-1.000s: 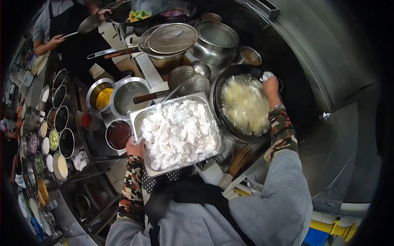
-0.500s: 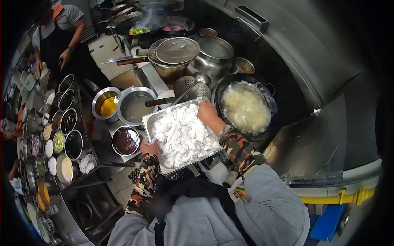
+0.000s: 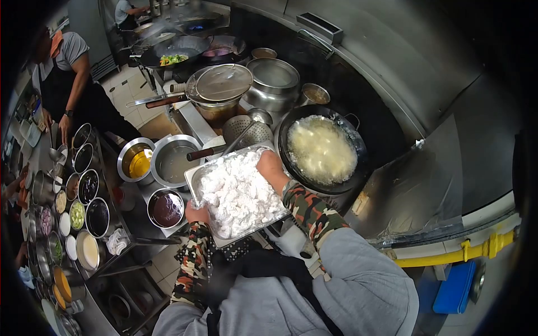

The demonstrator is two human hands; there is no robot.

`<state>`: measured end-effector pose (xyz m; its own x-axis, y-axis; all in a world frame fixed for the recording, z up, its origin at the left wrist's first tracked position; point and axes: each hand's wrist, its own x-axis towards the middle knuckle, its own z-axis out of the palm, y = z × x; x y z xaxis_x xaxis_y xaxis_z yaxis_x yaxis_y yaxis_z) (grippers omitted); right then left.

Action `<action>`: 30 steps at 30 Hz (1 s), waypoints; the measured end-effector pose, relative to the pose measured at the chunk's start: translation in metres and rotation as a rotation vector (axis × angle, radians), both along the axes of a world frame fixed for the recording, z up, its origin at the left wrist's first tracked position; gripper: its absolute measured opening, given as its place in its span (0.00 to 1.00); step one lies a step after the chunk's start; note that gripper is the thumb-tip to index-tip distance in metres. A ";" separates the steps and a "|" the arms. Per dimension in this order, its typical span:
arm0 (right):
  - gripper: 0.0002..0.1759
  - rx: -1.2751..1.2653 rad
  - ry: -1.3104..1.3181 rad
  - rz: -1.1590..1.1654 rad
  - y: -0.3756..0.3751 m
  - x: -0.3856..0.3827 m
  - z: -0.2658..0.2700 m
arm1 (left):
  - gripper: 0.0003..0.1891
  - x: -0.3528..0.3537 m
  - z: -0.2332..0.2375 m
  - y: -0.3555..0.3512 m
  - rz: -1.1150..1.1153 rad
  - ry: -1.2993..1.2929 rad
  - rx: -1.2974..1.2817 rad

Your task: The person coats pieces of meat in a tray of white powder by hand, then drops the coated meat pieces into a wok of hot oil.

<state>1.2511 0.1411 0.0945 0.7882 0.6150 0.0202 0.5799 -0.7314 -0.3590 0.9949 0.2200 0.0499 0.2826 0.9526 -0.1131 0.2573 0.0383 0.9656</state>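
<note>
A metal tray [image 3: 226,243] full of white, flour-coated pieces [image 3: 241,190] is held in front of my body. My left hand [image 3: 197,213] grips its left side, fingers wrapped at the edge. At the upper right corner is my right hand [image 3: 271,168], closed, its fingertips hidden at the flour and rim. Just right of the tray, a black wok [image 3: 361,148] holds bubbling oil with pale food [image 3: 322,150]. A perforated ladle [image 3: 246,130] and a wooden-handled tool [image 3: 206,152] lie beyond the tray.
Pots of yellow liquid [image 3: 138,161], cloudy liquid [image 3: 178,161] and dark red sauce [image 3: 166,208] stand left of the tray. Many ingredient bowls line the left counter. A strainer [image 3: 224,82] rests on a pot. A co-worker [image 3: 73,84] stands upper left; another person is farther back.
The view has shifted, so the wok and pots appear farther left. Both my hands remain at the tray. The co-worker's arm has lowered toward the bowls.
</note>
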 end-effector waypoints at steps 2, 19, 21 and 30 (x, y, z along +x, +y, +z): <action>0.09 0.091 -0.260 0.135 -0.003 0.002 -0.002 | 0.12 0.000 -0.014 0.004 0.006 0.006 0.028; 0.13 0.707 0.570 -0.443 -0.064 0.103 0.040 | 0.12 -0.002 0.008 0.000 0.016 0.087 -0.051; 0.14 -0.019 -0.130 -0.075 -0.081 0.116 0.045 | 0.12 -0.001 0.001 -0.001 0.027 0.089 -0.040; 0.12 -0.259 -0.326 0.158 -0.053 0.115 0.042 | 0.13 -0.003 0.013 0.000 0.035 0.099 -0.046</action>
